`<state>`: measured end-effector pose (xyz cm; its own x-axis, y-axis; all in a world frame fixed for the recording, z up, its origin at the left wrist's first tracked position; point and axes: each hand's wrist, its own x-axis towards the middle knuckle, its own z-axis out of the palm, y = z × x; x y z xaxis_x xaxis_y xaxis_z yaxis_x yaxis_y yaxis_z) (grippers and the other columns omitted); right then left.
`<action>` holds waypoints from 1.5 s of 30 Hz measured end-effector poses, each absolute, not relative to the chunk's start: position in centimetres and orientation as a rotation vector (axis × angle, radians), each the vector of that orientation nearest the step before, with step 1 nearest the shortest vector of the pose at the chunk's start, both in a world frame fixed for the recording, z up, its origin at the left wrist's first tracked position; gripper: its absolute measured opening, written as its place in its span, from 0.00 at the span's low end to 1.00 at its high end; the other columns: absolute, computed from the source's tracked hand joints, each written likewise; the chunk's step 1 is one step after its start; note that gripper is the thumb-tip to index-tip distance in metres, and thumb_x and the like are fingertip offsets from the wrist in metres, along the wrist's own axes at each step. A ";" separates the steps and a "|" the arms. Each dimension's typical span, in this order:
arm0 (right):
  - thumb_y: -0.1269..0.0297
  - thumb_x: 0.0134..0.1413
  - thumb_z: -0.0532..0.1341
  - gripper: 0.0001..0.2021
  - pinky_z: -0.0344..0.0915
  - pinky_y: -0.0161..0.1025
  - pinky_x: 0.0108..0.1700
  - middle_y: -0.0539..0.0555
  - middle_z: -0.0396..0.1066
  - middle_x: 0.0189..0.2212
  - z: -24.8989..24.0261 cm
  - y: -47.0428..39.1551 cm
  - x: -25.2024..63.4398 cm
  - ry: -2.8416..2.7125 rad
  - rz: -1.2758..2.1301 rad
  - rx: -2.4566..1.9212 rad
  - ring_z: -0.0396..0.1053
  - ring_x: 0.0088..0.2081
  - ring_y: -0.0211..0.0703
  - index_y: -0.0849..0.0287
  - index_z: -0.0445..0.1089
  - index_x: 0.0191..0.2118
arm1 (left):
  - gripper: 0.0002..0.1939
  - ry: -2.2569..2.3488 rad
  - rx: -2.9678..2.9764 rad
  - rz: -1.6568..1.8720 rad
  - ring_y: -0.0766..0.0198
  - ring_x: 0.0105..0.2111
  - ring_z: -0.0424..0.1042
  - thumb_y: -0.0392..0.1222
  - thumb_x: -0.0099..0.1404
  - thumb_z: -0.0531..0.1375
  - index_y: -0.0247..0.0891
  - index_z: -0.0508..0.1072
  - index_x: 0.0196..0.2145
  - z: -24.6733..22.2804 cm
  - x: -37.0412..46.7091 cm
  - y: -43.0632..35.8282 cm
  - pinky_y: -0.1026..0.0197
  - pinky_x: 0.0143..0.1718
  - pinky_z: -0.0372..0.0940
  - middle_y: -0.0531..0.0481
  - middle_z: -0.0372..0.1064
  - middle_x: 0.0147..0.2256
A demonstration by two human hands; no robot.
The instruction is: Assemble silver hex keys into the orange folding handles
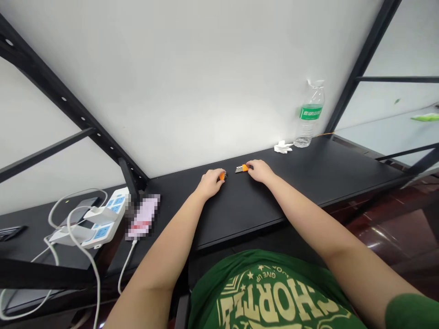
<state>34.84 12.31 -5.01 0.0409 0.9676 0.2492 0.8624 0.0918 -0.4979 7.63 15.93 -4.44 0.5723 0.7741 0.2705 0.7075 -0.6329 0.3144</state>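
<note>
My right hand point(259, 171) has its fingers closed on a hex key set point(242, 168), thin metal rods side by side in an orange holder. The rods point left, and the set lies at or just above the black desk. To its left, my left hand point(210, 183) grips a second orange holder point(222, 176) with dark tips showing at its right side. Most of that piece is hidden by the fingers, so its full shape cannot be made out. A short gap separates the two orange pieces.
A clear water bottle point(309, 114) with a green label stands at the back right beside a crumpled white tissue point(283, 146). On the left are a blurred-out phone point(143, 218) on a cable and a white power strip point(109, 221). Black metal frames point(68, 103) rise on both sides.
</note>
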 end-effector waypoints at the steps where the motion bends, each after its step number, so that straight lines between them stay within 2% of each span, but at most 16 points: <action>1: 0.69 0.60 0.61 0.12 0.66 0.41 0.48 0.58 0.77 0.48 -4.9 12.2 34.7 -1.847 0.262 -1.784 0.72 0.48 0.50 0.56 0.77 0.47 | 0.24 1.295 2.626 0.592 0.46 0.61 0.65 0.38 0.67 0.62 0.47 0.71 0.60 -4.4 7.6 16.0 0.44 0.62 0.62 0.45 0.68 0.62; 4: 0.70 0.59 0.62 0.06 0.64 0.38 0.41 0.56 0.77 0.42 -4.8 12.0 34.4 -1.850 0.275 -1.774 0.71 0.41 0.46 0.57 0.76 0.40 | 0.24 1.407 2.606 0.623 0.42 0.62 0.63 0.38 0.66 0.62 0.45 0.70 0.60 -4.3 7.3 16.0 0.40 0.60 0.62 0.43 0.65 0.64; 8: 0.72 0.58 0.61 0.04 0.60 0.36 0.37 0.55 0.73 0.38 -5.1 12.1 34.2 -1.840 0.261 -1.775 0.68 0.38 0.43 0.57 0.72 0.37 | 0.24 1.463 2.599 0.649 0.41 0.60 0.64 0.38 0.65 0.62 0.43 0.71 0.59 -4.0 7.0 16.0 0.41 0.57 0.64 0.41 0.67 0.61; 12: 0.77 0.54 0.60 0.06 0.58 0.35 0.36 0.53 0.70 0.35 -5.4 12.2 33.7 -1.857 0.247 -1.743 0.64 0.35 0.41 0.58 0.68 0.35 | 0.19 1.387 2.636 0.641 0.49 0.51 0.71 0.39 0.68 0.58 0.41 0.73 0.55 -3.6 7.6 15.4 0.50 0.52 0.68 0.41 0.73 0.51; 15: 0.78 0.51 0.60 0.08 0.57 0.35 0.35 0.51 0.69 0.33 -5.5 11.9 32.8 -1.899 0.249 -1.671 0.63 0.33 0.41 0.57 0.67 0.35 | 0.16 1.254 2.687 0.536 0.55 0.41 0.75 0.44 0.67 0.60 0.43 0.76 0.52 -3.5 8.6 14.6 0.54 0.46 0.69 0.46 0.75 0.42; 17: 0.77 0.51 0.60 0.08 0.56 0.35 0.35 0.50 0.68 0.32 -5.4 11.6 32.1 -1.933 0.252 -1.606 0.63 0.33 0.40 0.57 0.66 0.35 | 0.20 1.202 2.706 0.477 0.53 0.41 0.75 0.51 0.65 0.63 0.44 0.75 0.53 -3.6 9.4 13.9 0.54 0.45 0.69 0.47 0.75 0.42; 19: 0.77 0.52 0.60 0.07 0.57 0.35 0.36 0.50 0.68 0.32 -5.4 11.2 31.3 -1.964 0.250 -1.537 0.63 0.33 0.40 0.57 0.65 0.33 | 0.28 1.204 2.711 0.456 0.50 0.45 0.75 0.58 0.63 0.66 0.43 0.73 0.56 -3.8 10.0 13.4 0.53 0.45 0.69 0.44 0.75 0.47; 21: 0.76 0.53 0.59 0.06 0.58 0.35 0.37 0.51 0.68 0.33 -5.3 10.8 30.7 -1.992 0.248 -1.469 0.63 0.33 0.40 0.57 0.64 0.32 | 0.30 1.234 2.711 0.453 0.47 0.48 0.73 0.61 0.61 0.66 0.42 0.73 0.56 -3.9 10.5 13.1 0.52 0.45 0.69 0.41 0.73 0.50; 26: 0.74 0.56 0.58 0.05 0.61 0.36 0.40 0.51 0.68 0.35 -5.1 10.2 29.7 -2.059 0.248 -1.328 0.65 0.35 0.40 0.57 0.65 0.32 | 0.15 1.269 2.704 0.477 0.50 0.45 0.74 0.53 0.65 0.63 0.41 0.76 0.43 -3.8 10.8 13.1 0.54 0.45 0.69 0.42 0.74 0.43; 30: 0.72 0.58 0.58 0.03 0.61 0.36 0.41 0.52 0.68 0.36 -4.9 10.0 29.3 -2.055 0.236 -1.342 0.65 0.36 0.40 0.57 0.65 0.34 | 0.09 1.290 2.699 0.509 0.53 0.40 0.75 0.45 0.64 0.62 0.42 0.75 0.41 -3.6 10.8 13.0 0.55 0.42 0.68 0.45 0.76 0.39; 39: 0.67 0.55 0.62 0.04 0.58 0.37 0.34 0.53 0.72 0.35 -4.9 10.0 29.5 -2.042 0.260 -1.584 0.67 0.34 0.43 0.56 0.65 0.35 | 0.18 1.327 2.725 0.496 0.48 0.46 0.76 0.44 0.63 0.63 0.43 0.74 0.51 -3.6 10.6 13.1 0.53 0.47 0.69 0.42 0.77 0.46; 45: 0.68 0.55 0.62 0.03 0.59 0.39 0.36 0.57 0.75 0.38 -4.8 9.9 29.6 -2.078 0.234 -1.701 0.70 0.37 0.46 0.56 0.67 0.34 | 0.22 1.325 2.741 0.459 0.45 0.50 0.76 0.45 0.64 0.63 0.42 0.73 0.55 -3.4 10.5 13.2 0.50 0.49 0.69 0.40 0.76 0.50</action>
<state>29.60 9.87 -4.76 -0.1449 0.9627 0.2285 0.8878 0.2284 -0.3995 10.46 13.25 -3.41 0.5854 0.7749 0.2384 0.7563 -0.6279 0.1838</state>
